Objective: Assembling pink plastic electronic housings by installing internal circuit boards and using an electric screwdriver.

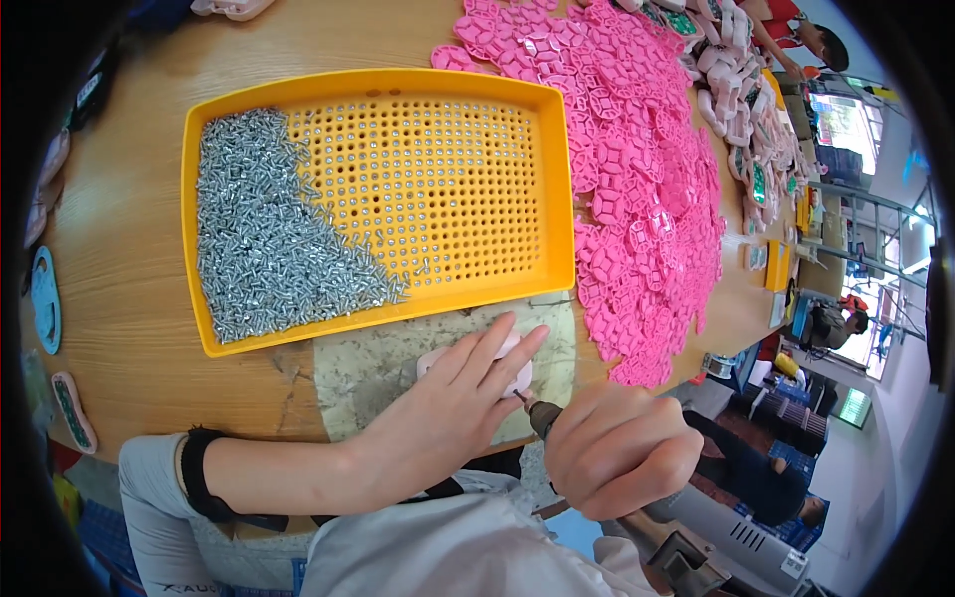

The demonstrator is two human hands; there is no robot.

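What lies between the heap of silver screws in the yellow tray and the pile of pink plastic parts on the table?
In the head view, the tray's bare perforated yellow floor and its right wall separate the silver screws from the pink plastic parts.

A bright rectangular screen (844, 127) glows white and pale blue at the far right, beyond the desk's (129, 298) end. Lower right, a small green-lit sign (854, 406) hangs above the floor.
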